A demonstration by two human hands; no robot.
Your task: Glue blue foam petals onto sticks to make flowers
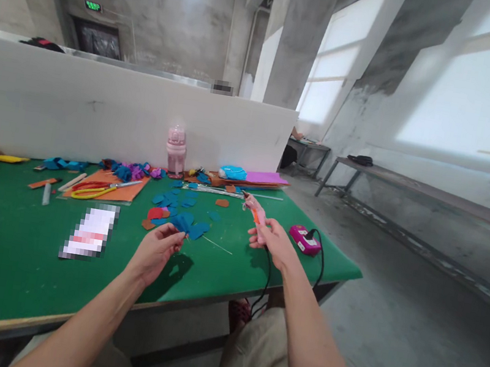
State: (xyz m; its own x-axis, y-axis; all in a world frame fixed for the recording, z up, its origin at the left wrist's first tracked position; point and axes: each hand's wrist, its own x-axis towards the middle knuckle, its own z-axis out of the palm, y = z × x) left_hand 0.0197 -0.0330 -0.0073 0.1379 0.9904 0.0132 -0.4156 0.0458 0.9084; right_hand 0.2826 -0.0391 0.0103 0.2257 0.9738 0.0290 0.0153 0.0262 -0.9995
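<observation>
My left hand [158, 252] is above the green table, thumb and fingertips pinched on a blue petal-shaped piece [183, 221]. Whether it is paper or felt I cannot tell. More blue pieces [171, 196] lie scattered beyond it, with a red piece [157, 213] and brown pieces [222, 203] among them. My right hand [274, 241] is closed around a pink glue gun [260, 215], its tip pointing away and to the left, apart from the petal. A black cord hangs below this hand. On the table between my hands lies a thin pale wire [219, 246].
A magenta power socket [305, 240] with a plugged-in black cord sits near the right edge. Red-and-yellow-handled pliers [102, 187] rest on orange sheets at left. A pink bottle [176, 149] stands by the white partition [112, 110]. Thin rods [216, 191] lie behind the petals.
</observation>
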